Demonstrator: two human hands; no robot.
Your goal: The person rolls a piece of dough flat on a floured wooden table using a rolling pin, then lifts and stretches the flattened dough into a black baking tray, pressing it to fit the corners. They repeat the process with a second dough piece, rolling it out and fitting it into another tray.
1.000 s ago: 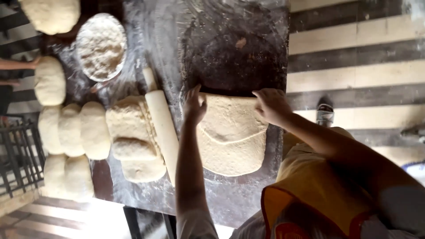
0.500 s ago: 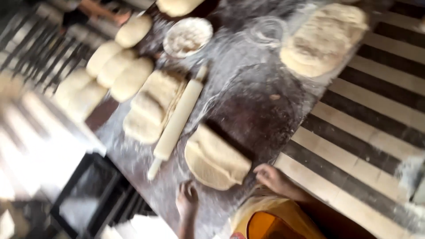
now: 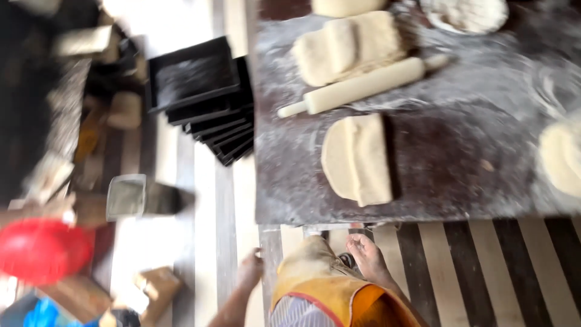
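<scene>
Your left hand (image 3: 250, 270) hangs low in the lower middle of the frame, off the worktop (image 3: 460, 175) and blurred, so you cannot tell whether its fingers are spread or curled; nothing shows in it. Your right hand (image 3: 367, 257) sits just below the worktop's near edge, above your yellow apron (image 3: 327, 290), fingers loosely bent and apart, gripping nothing. The nearest thing to both hands is the folded dough sheet (image 3: 357, 158), lying flat on the floured dark worktop at centre frame, one straight folded edge facing right, well clear of either hand. Just above it a pale rolling pin (image 3: 363, 86) lies at a slant, and beyond that a thicker folded dough slab (image 3: 348, 48) rests at the top of the frame. Another round of dough (image 3: 560, 158) shows at the right edge, and a bowl of flour (image 3: 466, 13) at the upper right. Left of the worktop stands a stack of black baking tins (image 3: 203, 97); the lower left holds a blurred red object (image 3: 42, 249).
</scene>
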